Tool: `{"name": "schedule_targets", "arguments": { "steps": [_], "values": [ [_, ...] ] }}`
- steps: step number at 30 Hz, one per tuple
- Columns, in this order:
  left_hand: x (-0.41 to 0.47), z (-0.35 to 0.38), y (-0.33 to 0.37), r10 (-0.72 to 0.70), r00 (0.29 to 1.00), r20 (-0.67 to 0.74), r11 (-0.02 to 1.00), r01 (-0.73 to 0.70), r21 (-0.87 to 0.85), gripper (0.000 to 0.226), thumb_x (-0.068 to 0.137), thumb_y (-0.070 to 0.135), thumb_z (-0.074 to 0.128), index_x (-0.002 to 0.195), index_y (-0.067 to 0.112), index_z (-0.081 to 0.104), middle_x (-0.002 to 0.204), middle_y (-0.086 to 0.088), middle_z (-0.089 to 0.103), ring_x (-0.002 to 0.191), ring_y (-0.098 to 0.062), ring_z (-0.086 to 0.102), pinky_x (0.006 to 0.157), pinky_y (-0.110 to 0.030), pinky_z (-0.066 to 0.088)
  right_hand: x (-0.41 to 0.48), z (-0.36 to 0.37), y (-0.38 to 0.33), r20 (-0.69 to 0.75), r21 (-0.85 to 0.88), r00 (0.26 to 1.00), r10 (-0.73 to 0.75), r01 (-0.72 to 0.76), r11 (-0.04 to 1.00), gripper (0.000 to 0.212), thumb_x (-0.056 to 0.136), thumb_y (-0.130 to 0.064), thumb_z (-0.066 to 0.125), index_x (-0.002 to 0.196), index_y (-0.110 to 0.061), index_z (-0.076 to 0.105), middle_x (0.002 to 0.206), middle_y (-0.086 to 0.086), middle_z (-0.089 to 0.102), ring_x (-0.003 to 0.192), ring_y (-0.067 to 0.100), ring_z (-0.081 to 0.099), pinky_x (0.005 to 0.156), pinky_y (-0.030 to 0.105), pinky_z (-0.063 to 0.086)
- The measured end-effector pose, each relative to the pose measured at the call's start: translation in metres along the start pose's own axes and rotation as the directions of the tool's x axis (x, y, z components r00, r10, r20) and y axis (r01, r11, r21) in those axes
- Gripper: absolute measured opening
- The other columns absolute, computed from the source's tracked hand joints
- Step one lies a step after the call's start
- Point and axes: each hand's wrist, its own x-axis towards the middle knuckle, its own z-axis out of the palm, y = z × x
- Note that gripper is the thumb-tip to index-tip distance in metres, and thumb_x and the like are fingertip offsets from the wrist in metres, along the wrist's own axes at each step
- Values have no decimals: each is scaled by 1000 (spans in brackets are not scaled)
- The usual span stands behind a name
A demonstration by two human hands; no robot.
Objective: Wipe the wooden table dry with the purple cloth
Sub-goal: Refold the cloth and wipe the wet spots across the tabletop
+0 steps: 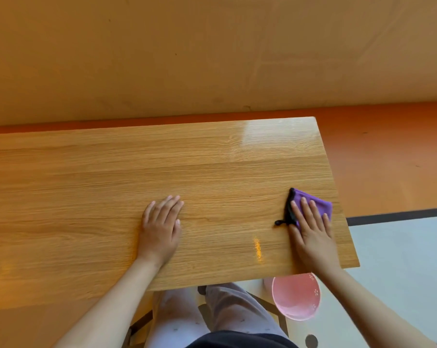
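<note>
A purple cloth (317,203) with a black edge lies flat on the wooden table (112,177), close to the table's right edge. My right hand (311,231) presses down on the cloth with fingers spread, covering its near part. My left hand (161,228) rests flat on the bare tabletop near the front edge, palm down and fingers together, holding nothing. A shiny patch shows on the far right part of the table.
A pink basin (296,297) stands on the floor under the table's front right corner, beside my legs. An orange wall runs behind the table. The floor to the right is orange, with a pale mat (400,259) nearer to me.
</note>
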Motion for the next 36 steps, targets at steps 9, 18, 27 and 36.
{"name": "schedule_targets", "arguments": {
  "steps": [9,18,27,36],
  "values": [
    [-6,1,-1,-13,1000,4,1000,13,-25,44,89,22,36,129,15,52,137,-1,52,131,-16,38,115,-41,17,-8,1,3,-46,96,915,401,-395,914,63,90,-48,14,150,-31,4,160,-3,2,147,14,-4,117,42,-3],
    [-1,-6,-8,22,999,-39,984,-28,-175,41,90,19,38,125,15,58,134,0,56,130,-15,43,116,-39,15,-49,44,-128,-63,60,996,68,-64,996,59,94,-45,23,150,-29,17,158,-1,15,146,14,4,116,39,1],
    [-97,-39,-109,-152,987,-52,982,145,-123,44,90,21,38,131,12,51,140,-2,50,134,-15,37,116,-42,16,-79,78,-271,-58,6,962,-266,267,964,54,96,-45,29,148,-31,27,156,-2,22,145,16,13,114,45,13],
    [-115,-46,-135,-108,993,40,992,110,-55,46,92,25,36,136,17,47,145,1,44,138,-15,33,116,-44,16,-97,95,-325,25,-52,849,-527,528,848,54,98,-45,32,149,-33,22,157,-2,23,146,18,16,114,44,17]
  ]
}}
